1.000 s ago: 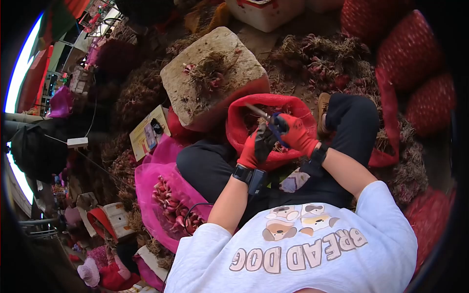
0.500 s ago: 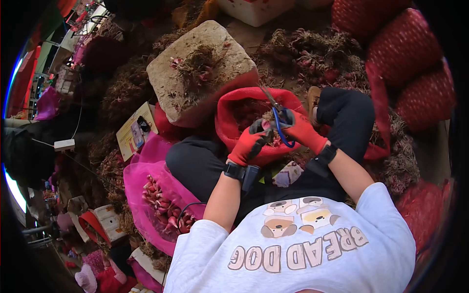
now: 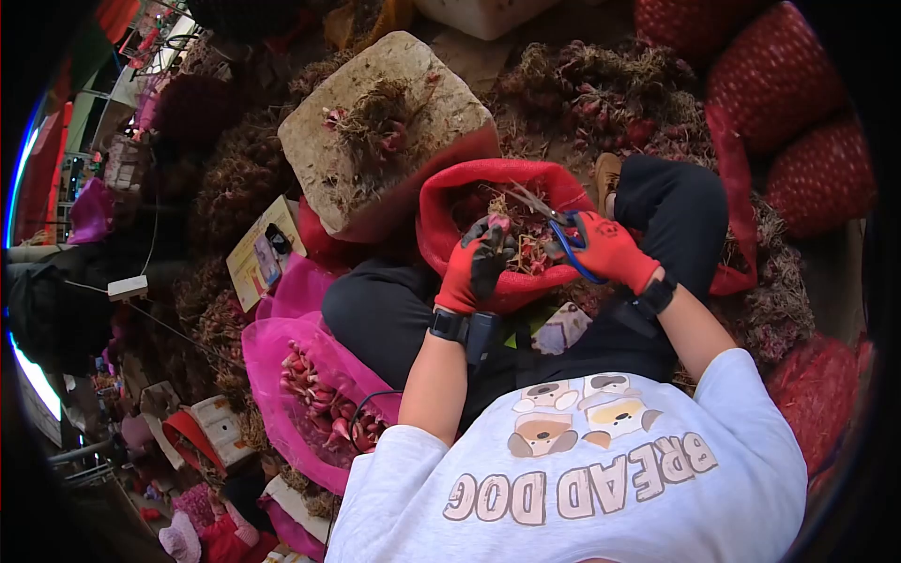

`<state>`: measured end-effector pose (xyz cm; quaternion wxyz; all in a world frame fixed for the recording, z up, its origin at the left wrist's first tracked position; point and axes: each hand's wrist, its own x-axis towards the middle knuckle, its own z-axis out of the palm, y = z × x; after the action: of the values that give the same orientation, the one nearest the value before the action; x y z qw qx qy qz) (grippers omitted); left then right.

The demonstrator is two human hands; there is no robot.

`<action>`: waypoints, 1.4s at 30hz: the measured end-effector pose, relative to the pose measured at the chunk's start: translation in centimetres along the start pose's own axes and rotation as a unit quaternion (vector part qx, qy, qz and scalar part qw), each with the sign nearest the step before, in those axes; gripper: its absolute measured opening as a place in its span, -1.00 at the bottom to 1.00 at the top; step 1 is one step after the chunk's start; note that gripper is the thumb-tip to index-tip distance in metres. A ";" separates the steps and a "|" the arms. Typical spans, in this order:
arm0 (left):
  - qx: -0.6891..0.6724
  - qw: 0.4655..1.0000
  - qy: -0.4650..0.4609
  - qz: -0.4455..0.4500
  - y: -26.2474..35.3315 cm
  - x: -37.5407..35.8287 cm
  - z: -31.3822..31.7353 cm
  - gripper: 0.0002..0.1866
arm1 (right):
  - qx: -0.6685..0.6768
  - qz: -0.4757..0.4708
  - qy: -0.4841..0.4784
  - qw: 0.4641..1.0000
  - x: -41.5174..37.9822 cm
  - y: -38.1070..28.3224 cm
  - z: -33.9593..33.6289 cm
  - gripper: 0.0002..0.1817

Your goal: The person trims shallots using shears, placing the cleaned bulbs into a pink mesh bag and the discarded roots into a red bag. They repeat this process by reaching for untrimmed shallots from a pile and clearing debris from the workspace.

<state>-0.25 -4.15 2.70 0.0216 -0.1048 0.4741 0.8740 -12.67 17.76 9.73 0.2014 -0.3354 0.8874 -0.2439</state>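
Observation:
My left hand point(image 3: 477, 265), in a red glove with a dark grey palm, is closed around a small shallot point(image 3: 499, 222) with dry roots at its top. My right hand point(image 3: 608, 249), gloved the same way, grips scissors point(image 3: 574, 255) by their blue handles. The scissor blades point up and left, a little apart, close to the shallot but not touching it. Both hands are over a red mesh sack point(image 3: 434, 202) with its rim rolled open. Inside the sack lie shallots and dry trimmings point(image 3: 533, 257).
A pink mesh bag point(image 3: 258, 361) of trimmed shallots point(image 3: 319, 399) lies by my left leg. Beyond the sack sits a dirty foam block point(image 3: 324, 141) with stalks on it. Bunched shallots point(image 3: 610, 103) cover the ground ahead. Full red sacks point(image 3: 779, 70) stand at the right.
The scissors have moved right, away from the shallot, and their blades have opened. My left hand has shifted slightly left, with the shallot now showing above its fingers.

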 end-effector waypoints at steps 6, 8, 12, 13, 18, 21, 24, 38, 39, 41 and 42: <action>0.221 0.972 0.046 0.057 0.3 0.8 1.6 -0.74 | -0.091 -0.004 -0.028 0.995 -2.2 0.7 0.9 -0.45; 0.191 0.981 0.013 0.014 0.1 0.7 0.8 -0.79 | -0.095 -0.001 -0.035 0.995 -2.2 0.2 1.1 -0.46; -0.009 0.998 0.046 -0.051 2.0 -0.1 3.4 -0.87 | -0.108 0.026 -0.058 0.992 -1.8 -0.5 1.8 -0.43; -0.014 0.996 0.066 -0.055 1.8 -0.1 3.7 -0.87 | -0.114 0.029 -0.057 0.991 -1.7 -0.5 2.2 -0.42; -0.007 0.996 0.067 -0.052 1.3 -0.3 3.2 -0.89 | -0.117 0.043 -0.033 0.992 -1.7 -0.4 4.0 -0.39; 0.016 0.995 0.088 -0.044 1.3 -0.5 4.2 -0.87 | -0.126 0.046 -0.031 0.990 -1.3 -0.5 3.7 -0.45; 0.073 0.993 0.087 -0.033 0.9 -0.5 4.1 -0.83 | -0.108 0.028 -0.020 0.994 -1.5 0.5 4.7 -0.51; 0.180 0.983 0.025 0.000 0.6 -1.2 1.9 -0.70 | 0.172 0.048 -0.121 0.976 -0.5 5.4 7.5 -0.53; 0.167 0.985 0.038 0.001 0.1 -1.0 1.5 -0.70 | 0.210 0.054 -0.140 0.966 -0.5 4.6 6.4 -0.54; 0.073 0.996 0.056 -0.019 -1.0 -0.5 0.4 -0.70 | 0.127 0.043 -0.089 0.987 -1.4 2.9 5.2 -0.54; -0.009 0.997 0.065 -0.039 -1.1 -0.3 0.2 -0.70 | 0.085 0.036 -0.063 0.994 -1.7 2.1 4.6 -0.54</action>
<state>0.20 -3.38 1.94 0.0239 -0.1795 0.4621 0.8682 -10.14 18.93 5.15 0.2935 -0.2993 0.8606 -0.2892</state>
